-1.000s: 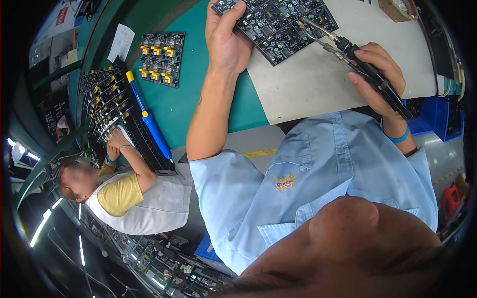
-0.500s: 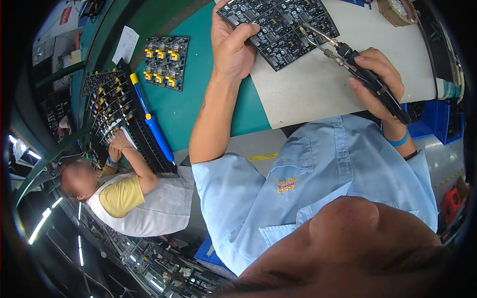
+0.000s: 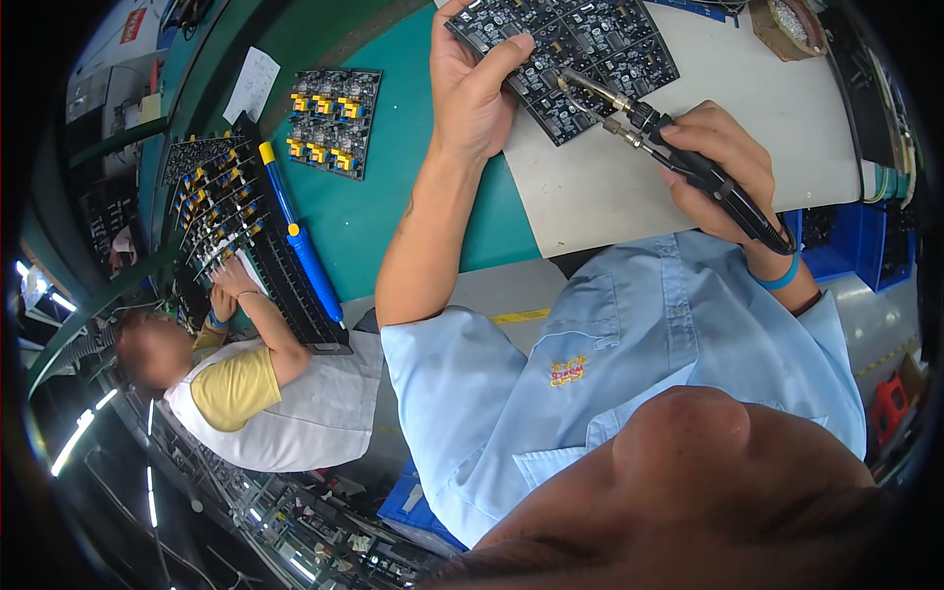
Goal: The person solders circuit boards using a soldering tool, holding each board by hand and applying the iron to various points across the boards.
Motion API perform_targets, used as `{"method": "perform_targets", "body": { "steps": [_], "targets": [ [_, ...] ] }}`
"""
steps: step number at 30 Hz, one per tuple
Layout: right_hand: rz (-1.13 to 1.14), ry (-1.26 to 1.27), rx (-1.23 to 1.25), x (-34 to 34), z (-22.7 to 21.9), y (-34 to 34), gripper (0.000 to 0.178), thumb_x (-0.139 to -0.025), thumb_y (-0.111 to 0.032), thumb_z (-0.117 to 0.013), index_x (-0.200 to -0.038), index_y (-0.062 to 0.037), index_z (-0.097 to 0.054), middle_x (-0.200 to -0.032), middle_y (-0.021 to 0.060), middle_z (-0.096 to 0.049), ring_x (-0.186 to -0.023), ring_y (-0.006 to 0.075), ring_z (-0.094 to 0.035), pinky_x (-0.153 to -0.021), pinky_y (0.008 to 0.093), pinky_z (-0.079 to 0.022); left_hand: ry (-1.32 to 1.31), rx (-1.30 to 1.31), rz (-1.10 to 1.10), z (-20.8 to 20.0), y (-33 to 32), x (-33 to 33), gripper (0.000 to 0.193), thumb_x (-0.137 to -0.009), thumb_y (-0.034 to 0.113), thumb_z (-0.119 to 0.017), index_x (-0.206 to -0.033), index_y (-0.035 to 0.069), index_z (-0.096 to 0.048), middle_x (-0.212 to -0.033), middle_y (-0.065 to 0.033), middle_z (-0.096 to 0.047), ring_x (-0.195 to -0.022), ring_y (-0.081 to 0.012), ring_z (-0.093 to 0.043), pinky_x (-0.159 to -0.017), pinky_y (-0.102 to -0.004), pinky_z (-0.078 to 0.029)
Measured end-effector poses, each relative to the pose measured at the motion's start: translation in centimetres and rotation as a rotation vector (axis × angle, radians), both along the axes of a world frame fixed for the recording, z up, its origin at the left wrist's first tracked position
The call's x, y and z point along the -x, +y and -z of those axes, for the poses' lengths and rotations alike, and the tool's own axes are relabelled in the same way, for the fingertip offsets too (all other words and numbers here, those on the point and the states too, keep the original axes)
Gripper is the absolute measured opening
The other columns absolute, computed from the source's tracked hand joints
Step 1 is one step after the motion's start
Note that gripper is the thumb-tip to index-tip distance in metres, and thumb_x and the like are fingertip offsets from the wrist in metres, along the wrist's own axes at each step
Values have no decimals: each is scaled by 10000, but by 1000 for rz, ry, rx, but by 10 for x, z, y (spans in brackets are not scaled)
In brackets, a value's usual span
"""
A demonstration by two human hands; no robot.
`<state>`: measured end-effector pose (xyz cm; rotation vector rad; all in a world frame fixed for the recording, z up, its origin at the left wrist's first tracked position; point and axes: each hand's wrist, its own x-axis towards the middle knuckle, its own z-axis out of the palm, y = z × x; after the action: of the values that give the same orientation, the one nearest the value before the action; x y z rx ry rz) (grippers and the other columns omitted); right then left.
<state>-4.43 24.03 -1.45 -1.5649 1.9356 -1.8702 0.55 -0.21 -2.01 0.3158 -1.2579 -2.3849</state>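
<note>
My left hand [image 3: 479,98] grips a black circuit board panel [image 3: 610,44] by its left edge, thumb on the face and fingers behind. The panel is tilted above the bench and divided into several small boards. My right hand [image 3: 723,167] is closed around the black handle of soldering tweezers [image 3: 703,169]. Their two metal arms reach left over the panel, with the tips close to its lower middle part. Whether the tips touch the board I cannot tell.
On the green mat [image 3: 413,236] lies a panel with yellow and blue parts [image 3: 334,120]. A blue solder sucker [image 3: 305,251] lies beside a black rack of boards [image 3: 285,285], where a co-worker's hands [image 3: 234,285] are. A tub [image 3: 790,25] and blue bins [image 3: 846,241] are on the right.
My right hand and the soldering tweezers have shifted left and slightly down, bringing the tips to another spot on the panel. My left hand and the panel have moved a little right.
</note>
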Motion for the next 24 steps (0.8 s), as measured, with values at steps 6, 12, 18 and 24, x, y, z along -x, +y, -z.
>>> {"method": "perform_targets", "body": {
  "steps": [6,12,18,24],
  "targets": [
    [-3,13,-29,1,-1,1,433,-676,105,-677,-1106,49,-686,-940,136,-674,-772,216,-586,-699,292,-490,17,34,3,6,-3,0,571,-829,-144,-551,-1344,72,-436,-1165,-128,-618,-963,-204,-611,-891,-300,-484],
    [1,3,-38,1,-2,1,431,-681,99,-681,-1109,49,-687,-927,132,-676,-773,217,-588,-704,293,-490,31,40,-1,6,-2,1,570,-833,-146,-554,-1345,73,-435,-1162,-128,-618,-955,-200,-614,-880,-296,-489],
    [4,-9,-62,0,-5,1,431,-683,94,-686,-1111,46,-688,-927,133,-676,-771,216,-586,-705,291,-489,40,39,-2,5,-1,1,568,-837,-146,-556,-1347,74,-435,-1161,-126,-619,-949,-198,-614,-873,-295,-492],
    [-14,-8,-74,4,-14,4,425,-688,90,-690,-1111,46,-688,-923,134,-676,-773,214,-586,-705,291,-489,59,44,-6,5,-2,1,567,-843,-144,-553,-1352,74,-431,-1159,-129,-618,-945,-197,-615,-867,-296,-496]
  ]
}}
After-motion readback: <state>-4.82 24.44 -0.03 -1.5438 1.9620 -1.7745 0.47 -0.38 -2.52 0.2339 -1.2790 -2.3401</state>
